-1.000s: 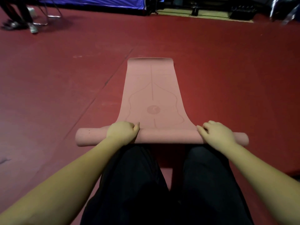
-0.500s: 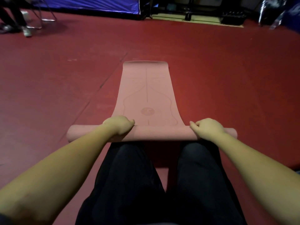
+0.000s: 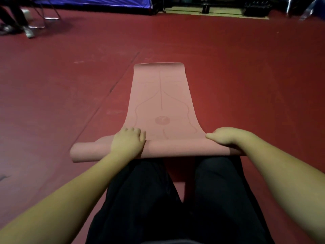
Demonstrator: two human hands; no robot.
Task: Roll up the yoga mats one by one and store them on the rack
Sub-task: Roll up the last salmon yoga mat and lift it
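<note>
A pink yoga mat (image 3: 161, 95) lies on the red floor, its near part wound into a roll (image 3: 175, 148) just in front of my knees. The flat part stretches away from me and shows faint guide lines and a round emblem. My left hand (image 3: 129, 142) grips the roll left of its middle, fingers curled over the top. My right hand (image 3: 226, 138) grips the roll near its right end, fingers curled down over it. The roll's right end is hidden behind my right forearm. No rack is in view.
Red floor (image 3: 61, 103) spreads all around the mat. A chair and someone's legs (image 3: 21, 23) are at the far left. A blue tarp (image 3: 91, 1) and dark equipment (image 3: 255, 10) line the far edge.
The roll has moved a little farther along the mat, so the flat part is shorter. Both hands shifted their hold over the top of the roll.
</note>
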